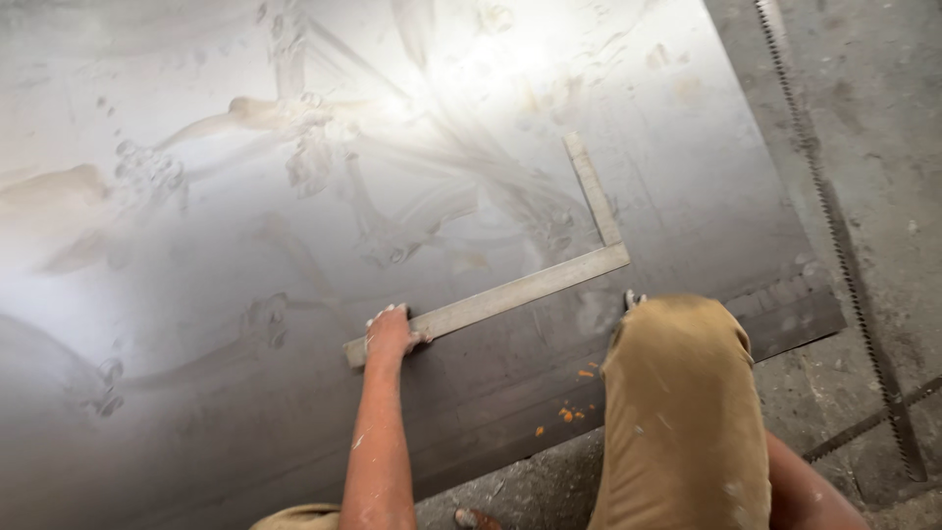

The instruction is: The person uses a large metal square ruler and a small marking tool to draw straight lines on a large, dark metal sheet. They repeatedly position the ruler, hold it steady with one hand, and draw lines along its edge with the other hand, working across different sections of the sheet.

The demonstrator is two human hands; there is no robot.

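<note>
1. The steel square [510, 285] is L-shaped, grey and dull, lying flat on the metal sheet [196, 245] at centre frame.
2. The left hand [391, 332] presses flat on its long arm's lower-left end, grip released.
3. The right hand is hidden behind a knee [677, 393]; its grip cannot be told.

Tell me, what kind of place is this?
Probably a metal workshop floor: a large steel sheet lies on dusty concrete, the left hand presses a steel framing square onto it.
</note>
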